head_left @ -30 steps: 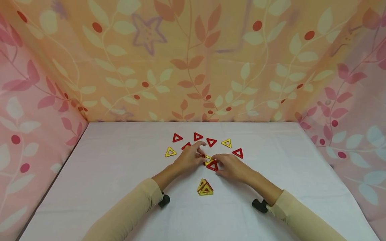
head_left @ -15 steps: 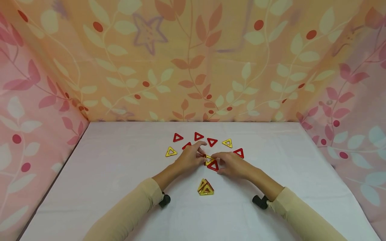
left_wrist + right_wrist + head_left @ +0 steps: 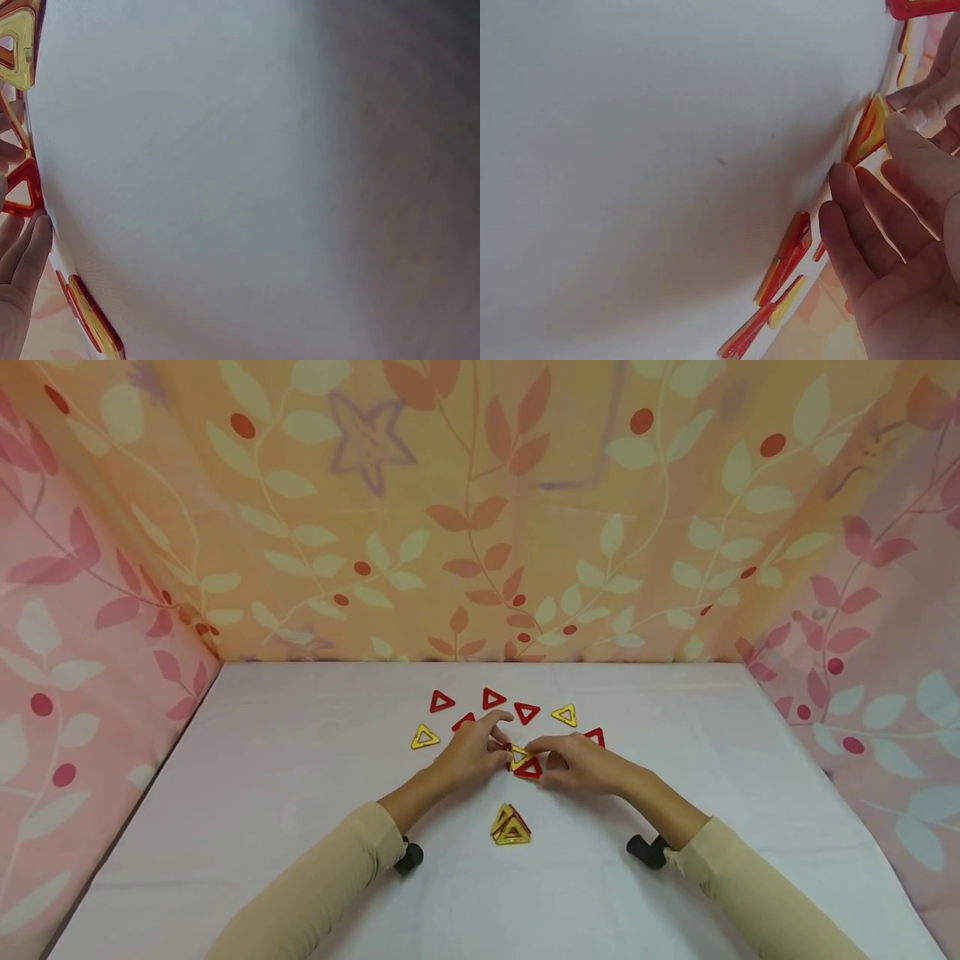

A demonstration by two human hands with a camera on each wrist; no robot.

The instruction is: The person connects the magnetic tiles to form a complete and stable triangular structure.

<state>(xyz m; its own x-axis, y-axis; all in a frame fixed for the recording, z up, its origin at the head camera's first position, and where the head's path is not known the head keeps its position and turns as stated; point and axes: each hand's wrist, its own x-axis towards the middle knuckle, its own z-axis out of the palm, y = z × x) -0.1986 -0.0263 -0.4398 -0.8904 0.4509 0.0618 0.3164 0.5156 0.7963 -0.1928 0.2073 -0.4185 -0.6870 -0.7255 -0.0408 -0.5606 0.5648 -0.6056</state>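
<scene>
In the head view my left hand (image 3: 471, 752) grips the left side of a small group of triangles, at a red triangle (image 3: 24, 187) standing on edge. A yellow triangle (image 3: 517, 757) lies in the middle of the group. At its near right side is another red triangle (image 3: 529, 769), tilted up, with my right hand (image 3: 585, 763) round it, thumb near its lower corner and index finger at the yellow one. In the right wrist view, the right thumb and fingers (image 3: 870, 225) are at the yellow-and-red piece (image 3: 870, 131). Fingertips partly hide the joined edges.
Nearer the body stands a small pyramid of yellow and red triangles (image 3: 512, 827). Beyond the hands lie loose red triangles (image 3: 492, 699) and yellow triangles (image 3: 424, 737) in an arc. One red triangle (image 3: 596, 737) is partly behind the right hand. Patterned cloth (image 3: 480, 527) walls surround the white table (image 3: 300, 735).
My right hand has risen slightly, and the near red triangle has tilted up from a flatter position. The right hand now covers more of the red triangle behind it. My left hand has stayed in place.
</scene>
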